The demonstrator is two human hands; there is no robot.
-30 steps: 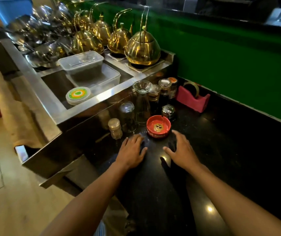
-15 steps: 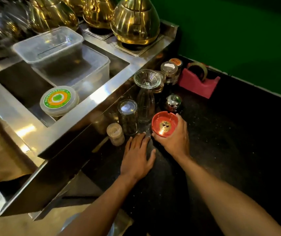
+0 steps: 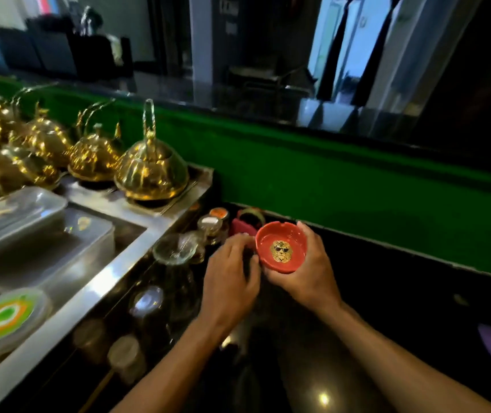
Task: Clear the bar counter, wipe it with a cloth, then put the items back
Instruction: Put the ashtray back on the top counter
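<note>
Right hand [image 3: 306,275] holds an empty red ashtray [image 3: 280,246] above the worktop [image 3: 387,293]; left hand [image 3: 229,278], fingers loosely curled, beside it, jars [image 3: 210,226] just beyond.

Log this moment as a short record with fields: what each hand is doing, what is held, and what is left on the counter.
right hand: grips the red round ashtray with gold lion print, lifted off the black counter
left hand: fingers curled beside the ashtray; whether it holds anything is unclear
left on counter: clear glass carafe, lidded glass jars, pink tape dispenser
wiping: not yet begun
</note>
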